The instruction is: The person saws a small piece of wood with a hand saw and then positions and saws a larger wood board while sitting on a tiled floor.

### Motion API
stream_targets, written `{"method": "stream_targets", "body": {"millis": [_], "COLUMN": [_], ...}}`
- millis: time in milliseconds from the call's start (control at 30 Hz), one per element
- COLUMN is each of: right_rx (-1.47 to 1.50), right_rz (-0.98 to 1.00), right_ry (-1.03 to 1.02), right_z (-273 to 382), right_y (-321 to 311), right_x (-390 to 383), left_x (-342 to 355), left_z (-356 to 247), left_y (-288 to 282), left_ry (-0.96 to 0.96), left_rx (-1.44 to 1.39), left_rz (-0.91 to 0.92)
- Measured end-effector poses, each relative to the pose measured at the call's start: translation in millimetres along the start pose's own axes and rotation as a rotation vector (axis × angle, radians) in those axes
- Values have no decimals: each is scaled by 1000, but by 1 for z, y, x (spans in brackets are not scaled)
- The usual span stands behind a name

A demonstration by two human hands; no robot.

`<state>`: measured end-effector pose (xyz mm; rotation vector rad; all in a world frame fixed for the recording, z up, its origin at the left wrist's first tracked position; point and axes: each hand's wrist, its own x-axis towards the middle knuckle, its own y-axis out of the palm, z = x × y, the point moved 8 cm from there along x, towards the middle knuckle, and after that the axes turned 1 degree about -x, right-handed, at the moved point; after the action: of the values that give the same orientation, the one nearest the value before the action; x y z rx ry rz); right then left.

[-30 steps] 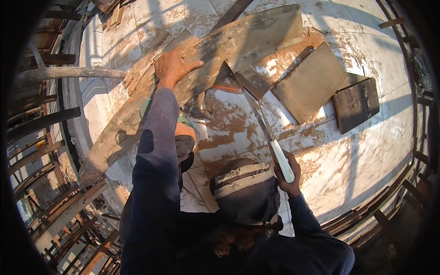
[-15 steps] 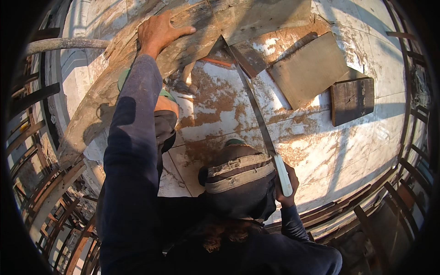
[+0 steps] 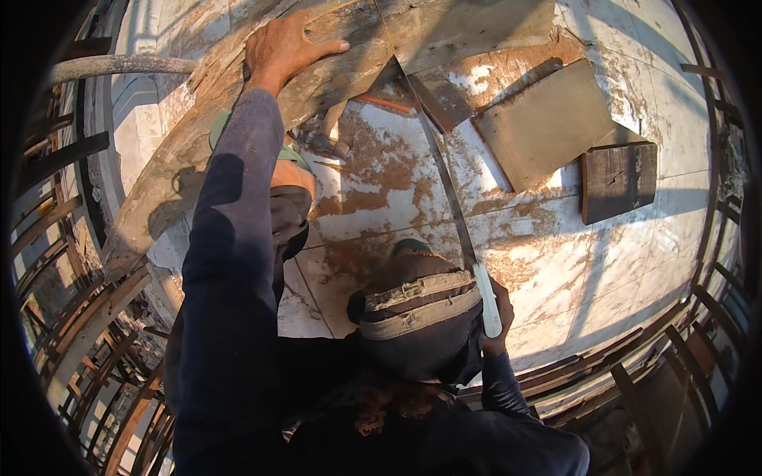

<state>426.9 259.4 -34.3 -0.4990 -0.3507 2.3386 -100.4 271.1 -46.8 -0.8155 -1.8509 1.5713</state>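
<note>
- A long, weathered grey-brown wooden board [image 3: 317,91] slants across the upper left of the view, lying above a white tiled floor [image 3: 548,262] strewn with brown dust; its far edge partly leaves the picture.
- A thin, straight dark line [image 3: 386,30] crosses the board, right of the hand resting on it. It looks like a saw cut, though its depth cannot be told.
- The wood on both sides of that line lies in one run, so the cut seems well advanced across the face but the parting not yet done.
- A handsaw with a tapering dark metal blade and a pale whitish-green handle [image 3: 486,301] reaches from the near side up to the board's near edge, where the line begins.
- The person's left hand [image 3: 282,51] lies palm down on the board, fingers loosely spread and thumb pointing right, apparently steadying it; some fingertips are hard to make out.
- The right hand [image 3: 500,313], well apart from the board on its near side, is closed around the saw's handle; most of its fingers are hidden.
- Near the board's right part lie a flat, brown rectangular wood panel [image 3: 544,123] and, farther right, a dark brown wooden block [image 3: 623,182].
</note>
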Motion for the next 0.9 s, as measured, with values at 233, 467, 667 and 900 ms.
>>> {"method": "stream_targets", "body": {"millis": [233,467,667,900], "right_rx": [88,34,17,61], "right_rz": [-148,-14,-104,-112], "right_ry": [-265,-36,-219,-272], "right_z": [51,-15,18,27], "right_y": [64,13,21,43], "right_x": [200,19,116,125], "left_x": [8,-2,9,8], "left_z": [-18,15,-20,-5], "left_y": [-15,8,-6,-7], "left_ry": [76,-42,-18,-52], "left_rx": [11,7,19,10], "left_rz": [-165,39,91,-2]}}
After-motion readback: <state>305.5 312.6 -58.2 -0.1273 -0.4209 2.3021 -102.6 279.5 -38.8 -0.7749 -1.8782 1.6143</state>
